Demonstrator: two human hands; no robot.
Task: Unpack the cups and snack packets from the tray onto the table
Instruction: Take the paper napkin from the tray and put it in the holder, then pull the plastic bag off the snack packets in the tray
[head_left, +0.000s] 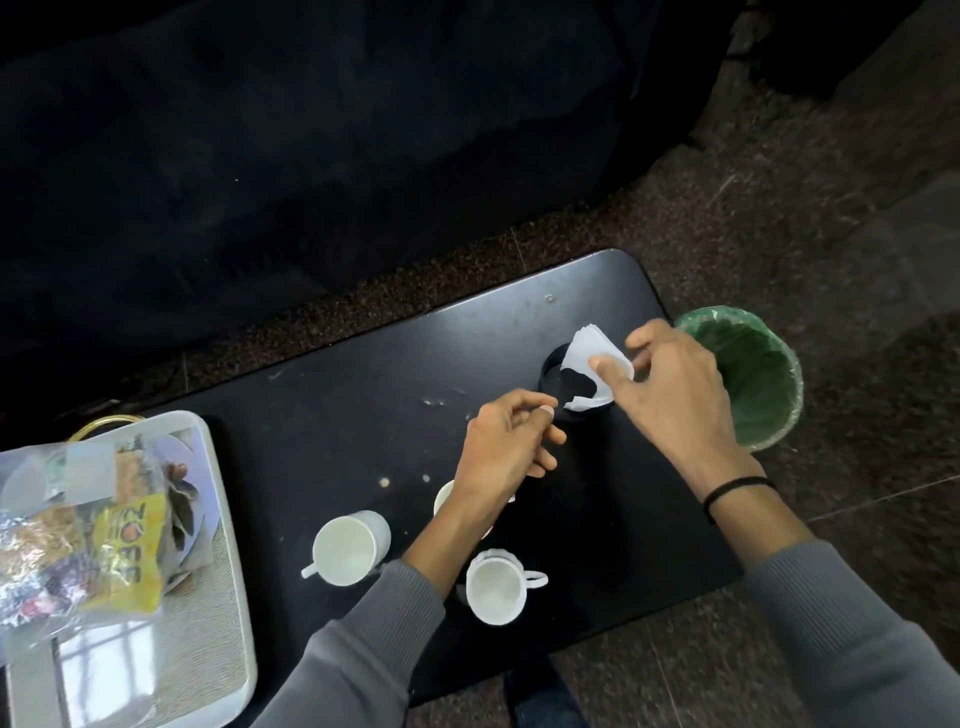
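Observation:
Three white cups stand on the black table (332, 395): one cup (349, 548) at the left, a ribbed cup (496, 590) near the front edge, and a third cup (445, 497) mostly hidden behind my left wrist. My right hand (670, 387) pinches a stack of white paper napkins (589, 353) above a black round holder (563, 387). My left hand (506, 447), fingers curled, pinches the napkins' lower edge beside the holder. The pale tray (228, 571) at the left holds a clear bag of snack packets (78, 530).
A green-lined waste bin (753, 374) stands on the floor just past the table's right end. A dark sofa fills the far side. Crumbs and small spills dot the table's middle. A gold ring handle (104, 423) shows behind the tray.

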